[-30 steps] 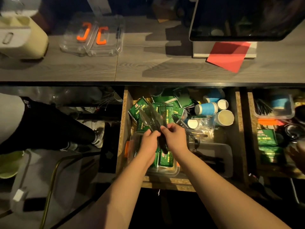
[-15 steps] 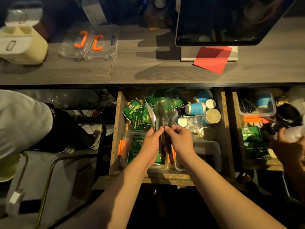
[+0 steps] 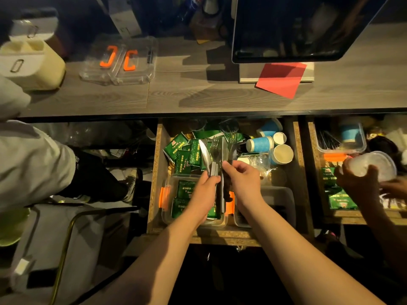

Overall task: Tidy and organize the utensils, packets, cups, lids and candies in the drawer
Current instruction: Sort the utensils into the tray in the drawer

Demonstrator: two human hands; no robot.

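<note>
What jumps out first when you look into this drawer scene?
Two hands at the centre: the left hand grips a fan of clear plastic utensils while the right hand pinches one of them. Under them, green packets are heaped at the back of the open drawer, with blue paper cups lying to the right.

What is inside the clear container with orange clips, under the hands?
The clear container holds green packets, lying flat in rows. The left hand and the bundle of utensils it grips cover the container's right part, so what lies there cannot be seen.
</note>
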